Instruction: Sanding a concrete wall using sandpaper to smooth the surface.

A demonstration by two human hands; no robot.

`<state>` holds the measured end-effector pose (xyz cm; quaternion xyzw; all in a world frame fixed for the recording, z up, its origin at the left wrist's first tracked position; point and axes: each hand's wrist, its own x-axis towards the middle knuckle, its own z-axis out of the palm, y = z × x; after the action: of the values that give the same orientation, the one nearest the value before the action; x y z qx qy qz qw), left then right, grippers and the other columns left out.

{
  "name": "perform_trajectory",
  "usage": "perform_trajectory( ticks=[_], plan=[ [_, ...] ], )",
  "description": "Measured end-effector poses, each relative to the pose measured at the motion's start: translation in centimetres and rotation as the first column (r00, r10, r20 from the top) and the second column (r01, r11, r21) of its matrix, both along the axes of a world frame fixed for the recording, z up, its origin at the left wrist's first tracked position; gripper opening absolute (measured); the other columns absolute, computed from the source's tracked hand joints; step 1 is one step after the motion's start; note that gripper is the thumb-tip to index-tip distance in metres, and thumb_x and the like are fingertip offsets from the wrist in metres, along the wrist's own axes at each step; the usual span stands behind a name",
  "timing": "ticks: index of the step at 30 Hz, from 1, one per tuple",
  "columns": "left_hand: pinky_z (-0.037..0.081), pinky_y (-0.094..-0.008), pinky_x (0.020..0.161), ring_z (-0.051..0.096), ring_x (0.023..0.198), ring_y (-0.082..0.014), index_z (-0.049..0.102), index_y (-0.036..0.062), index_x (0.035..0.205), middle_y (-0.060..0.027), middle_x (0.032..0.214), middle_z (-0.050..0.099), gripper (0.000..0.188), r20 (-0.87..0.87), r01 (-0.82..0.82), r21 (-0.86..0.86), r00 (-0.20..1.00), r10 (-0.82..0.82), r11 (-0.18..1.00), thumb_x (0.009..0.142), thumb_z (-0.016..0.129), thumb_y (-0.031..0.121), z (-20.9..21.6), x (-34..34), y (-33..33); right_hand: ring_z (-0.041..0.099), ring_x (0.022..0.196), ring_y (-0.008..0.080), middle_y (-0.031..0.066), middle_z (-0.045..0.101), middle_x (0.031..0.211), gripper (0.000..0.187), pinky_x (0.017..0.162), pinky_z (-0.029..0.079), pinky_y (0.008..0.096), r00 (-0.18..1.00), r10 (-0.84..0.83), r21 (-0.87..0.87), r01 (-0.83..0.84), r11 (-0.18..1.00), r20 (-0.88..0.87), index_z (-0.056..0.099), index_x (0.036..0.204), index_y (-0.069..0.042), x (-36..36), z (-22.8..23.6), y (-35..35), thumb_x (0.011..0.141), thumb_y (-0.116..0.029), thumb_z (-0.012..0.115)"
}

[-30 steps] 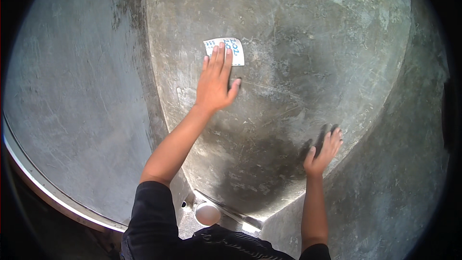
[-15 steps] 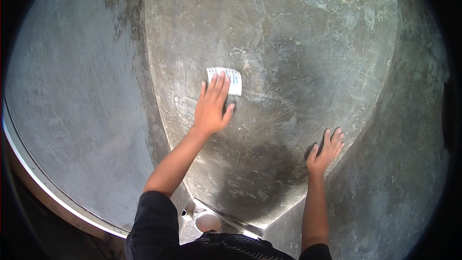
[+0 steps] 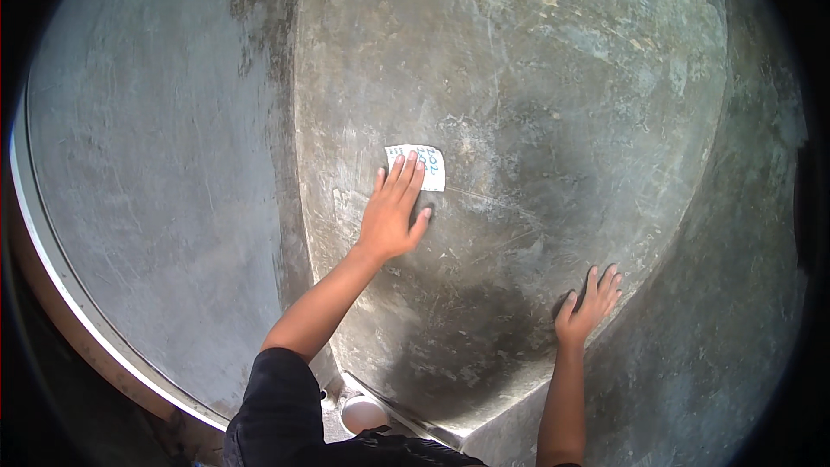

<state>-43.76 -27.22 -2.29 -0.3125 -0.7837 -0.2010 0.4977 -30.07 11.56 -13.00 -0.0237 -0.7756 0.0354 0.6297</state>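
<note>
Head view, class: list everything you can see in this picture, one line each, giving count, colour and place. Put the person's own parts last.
concrete block: one, grey and scuffed, fills the middle and upper part of the view, with a darker patch low down.
paper sheet: one, white with blue markings, small, folded or flat cannot be told, lying on the block's face left of centre.
concrete wall: one, paler grey, on the left, beside the block.
pale edge strip: one, whitish, curving down the far left.
round pale object: one, whitish, at the block's foot; its kind cannot be told.
dark clothing: black, along the lower edge.
left hand: flat on the block, fingertips on the paper sheet.
right hand: spread on the block's right edge.
</note>
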Motion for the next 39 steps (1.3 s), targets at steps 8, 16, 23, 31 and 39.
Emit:
perform_trajectory(
  ticks=[8, 16, 23, 31, 39],
  plan=[
    [0.018, -0.0574, 0.124, 0.025, 0.155, -0.0401, 0.031, 0.0020, 0.160, -0.0189, 0.167, 0.029, 0.066, 0.063, -0.178, 0.337, 0.984, 0.167, 0.924, 0.100, 0.050, 0.023, -0.4, -3.4, -5.0, 0.019, 0.155, 0.0465, 0.0236, 0.029, 0.166, 0.059, 0.122, 0.008, 0.0641, 1.000, 0.009, 0.019, -0.009, 1.000, 0.018, 0.046, 0.154, -0.009, 0.0, -0.5, 0.3, 0.099, -0.031, 0.046],
    [0.014, -0.0560, 0.126, 0.021, 0.156, -0.0419, 0.030, 0.0029, 0.161, -0.0211, 0.168, 0.024, 0.071, 0.114, 0.022, 0.259, 0.992, -0.053, 0.966, 0.097, 0.051, 0.025, -4.2, -0.5, -2.1, 0.018, 0.155, 0.0477, 0.0244, 0.028, 0.166, 0.059, 0.122, 0.008, 0.0645, 0.999, 0.001, 0.047, -0.002, 0.999, 0.032, 0.046, 0.153, -0.007, 0.0, -0.5, 0.8, 0.102, -0.035, 0.043],
    [0.011, -0.0589, 0.126, 0.019, 0.156, -0.0403, 0.026, 0.0069, 0.162, -0.0143, 0.169, 0.026, 0.077, 0.124, -0.203, 0.030, 0.972, 0.198, 0.979, 0.095, 0.052, 0.033, -1.6, -1.8, -4.9, 0.018, 0.155, 0.0485, 0.0246, 0.028, 0.166, 0.058, 0.122, 0.008, 0.0648, 0.997, 0.009, 0.086, -0.015, 0.996, 0.073, 0.046, 0.153, -0.008, 0.6, -1.1, 1.5, 0.102, -0.034, 0.042],
    [0.011, -0.0575, 0.126, 0.017, 0.157, -0.0411, 0.020, 0.0043, 0.164, -0.0182, 0.170, 0.019, 0.075, 0.273, -0.212, 0.387, 0.956, 0.108, 0.897, 0.101, 0.049, 0.032, -2.7, -2.7, -4.6, 0.019, 0.155, 0.0480, 0.0240, 0.030, 0.166, 0.056, 0.121, 0.008, 0.0656, 0.997, 0.033, 0.059, -0.038, 0.998, 0.071, 0.050, 0.152, -0.009, 0.7, -0.9, 1.2, 0.099, -0.027, 0.046],
    [0.010, -0.0579, 0.126, 0.017, 0.157, -0.0381, 0.024, 0.0044, 0.163, -0.0152, 0.170, 0.022, 0.075, 0.146, -0.305, -0.020, 0.941, 0.305, 0.952, 0.102, 0.043, 0.044, -1.4, 0.4, -2.5, 0.018, 0.155, 0.0480, 0.0239, 0.029, 0.166, 0.056, 0.122, 0.007, 0.0652, 0.995, 0.043, 0.061, -0.049, 0.997, 0.096, 0.051, 0.151, -0.008, 1.3, -1.3, 1.4, 0.098, -0.025, 0.048]
  ],
)
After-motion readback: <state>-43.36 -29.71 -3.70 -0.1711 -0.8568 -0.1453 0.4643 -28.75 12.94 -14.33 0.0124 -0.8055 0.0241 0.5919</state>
